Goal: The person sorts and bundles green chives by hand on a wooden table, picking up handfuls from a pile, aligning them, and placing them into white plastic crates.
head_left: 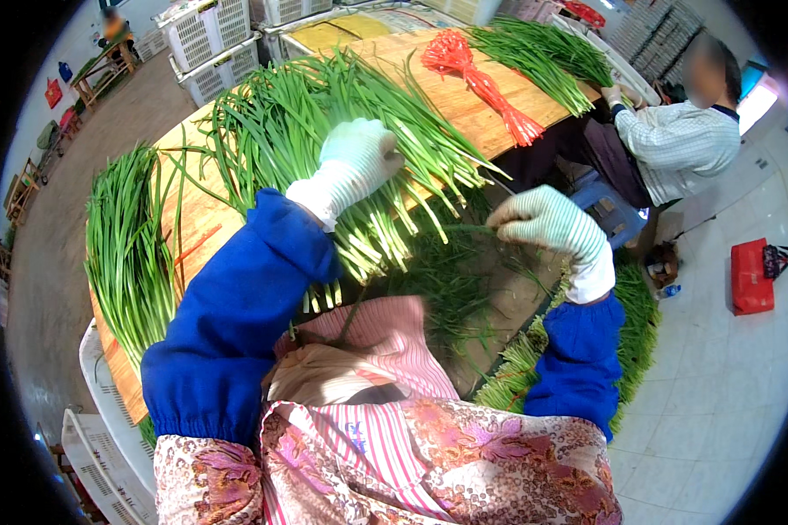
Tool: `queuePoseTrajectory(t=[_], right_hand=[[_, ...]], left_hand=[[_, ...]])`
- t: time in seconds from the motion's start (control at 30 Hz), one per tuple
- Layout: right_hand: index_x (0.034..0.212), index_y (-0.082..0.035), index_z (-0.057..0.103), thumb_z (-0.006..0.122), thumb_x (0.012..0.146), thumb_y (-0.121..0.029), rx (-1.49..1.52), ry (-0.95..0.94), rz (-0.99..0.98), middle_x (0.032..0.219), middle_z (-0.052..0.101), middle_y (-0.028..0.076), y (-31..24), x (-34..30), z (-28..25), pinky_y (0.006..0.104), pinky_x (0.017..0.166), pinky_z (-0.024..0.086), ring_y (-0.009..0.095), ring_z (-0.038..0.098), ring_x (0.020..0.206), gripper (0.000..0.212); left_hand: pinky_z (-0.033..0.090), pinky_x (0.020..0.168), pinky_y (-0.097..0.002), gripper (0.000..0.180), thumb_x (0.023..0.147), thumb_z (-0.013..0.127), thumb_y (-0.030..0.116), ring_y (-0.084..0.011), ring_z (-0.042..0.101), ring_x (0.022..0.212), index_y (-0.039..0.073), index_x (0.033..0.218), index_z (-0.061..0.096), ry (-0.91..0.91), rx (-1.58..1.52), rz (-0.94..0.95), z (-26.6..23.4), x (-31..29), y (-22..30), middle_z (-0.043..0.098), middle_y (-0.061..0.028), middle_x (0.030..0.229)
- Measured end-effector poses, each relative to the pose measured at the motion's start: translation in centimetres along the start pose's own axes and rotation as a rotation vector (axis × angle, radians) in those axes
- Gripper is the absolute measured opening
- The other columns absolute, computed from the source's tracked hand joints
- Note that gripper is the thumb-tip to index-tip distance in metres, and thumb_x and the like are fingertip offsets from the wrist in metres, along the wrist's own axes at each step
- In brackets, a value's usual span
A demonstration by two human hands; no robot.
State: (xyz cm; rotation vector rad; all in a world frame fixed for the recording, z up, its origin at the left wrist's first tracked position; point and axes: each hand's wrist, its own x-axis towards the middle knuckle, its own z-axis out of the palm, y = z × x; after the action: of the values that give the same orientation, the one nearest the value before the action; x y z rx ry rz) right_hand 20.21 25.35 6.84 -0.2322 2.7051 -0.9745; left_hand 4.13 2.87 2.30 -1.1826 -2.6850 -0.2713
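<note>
A spread pile of garlic chives (271,114) lies on the wooden tabletop, pale stem ends toward me. Over its middle is my left hand (350,166), in a white striped glove, with its fingers curled closed; what they hold, if anything, is hidden. Off the table's near edge, to the right of the pile, my right hand (556,227) wears the same kind of glove. Its thumb and fingertips pinch together on a thin green chive leaf (468,229). Loose green trimmings (446,284) lie below, between the table and my lap.
Red plastic ties (477,83) lie on the table. One chive bundle (131,254) rests at the left edge, more chives (543,61) at the far right. Beside my right arm are stacked chives (635,328). A co-worker (678,131) sits at right; white crates (206,39) stand behind.
</note>
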Motion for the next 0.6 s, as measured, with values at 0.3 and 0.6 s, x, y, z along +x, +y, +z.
queuePoseTrajectory(t=[0.3,0.6], right_hand=[[0.08,-0.01,0.062,0.059,0.071,-0.013,-0.953,0.621,-0.365,0.085,0.058,0.01,0.4,7.1,3.1,0.0398,0.07,0.046,0.029,0.058,0.081,0.01],[0.066,-0.01,0.059,0.061,0.069,-0.015,-0.867,0.468,-0.339,0.072,0.056,0.009,0.8,5.0,4.3,0.0401,0.066,0.045,0.029,0.057,0.075,0.006]], left_hand=[[0.046,0.084,-0.0384,0.031,0.075,0.059,0.016,-0.029,0.056,0.098,0.013,0.106,0.061,0.176,-0.268,0.401,1.4,2.1,0.7,0.061,-0.0085,0.101],[0.047,0.08,-0.0396,0.028,0.083,0.053,0.028,-0.0291,0.057,0.096,0.016,0.106,0.062,0.006,-0.231,0.311,3.1,1.4,0.7,0.062,-0.0075,0.098]])
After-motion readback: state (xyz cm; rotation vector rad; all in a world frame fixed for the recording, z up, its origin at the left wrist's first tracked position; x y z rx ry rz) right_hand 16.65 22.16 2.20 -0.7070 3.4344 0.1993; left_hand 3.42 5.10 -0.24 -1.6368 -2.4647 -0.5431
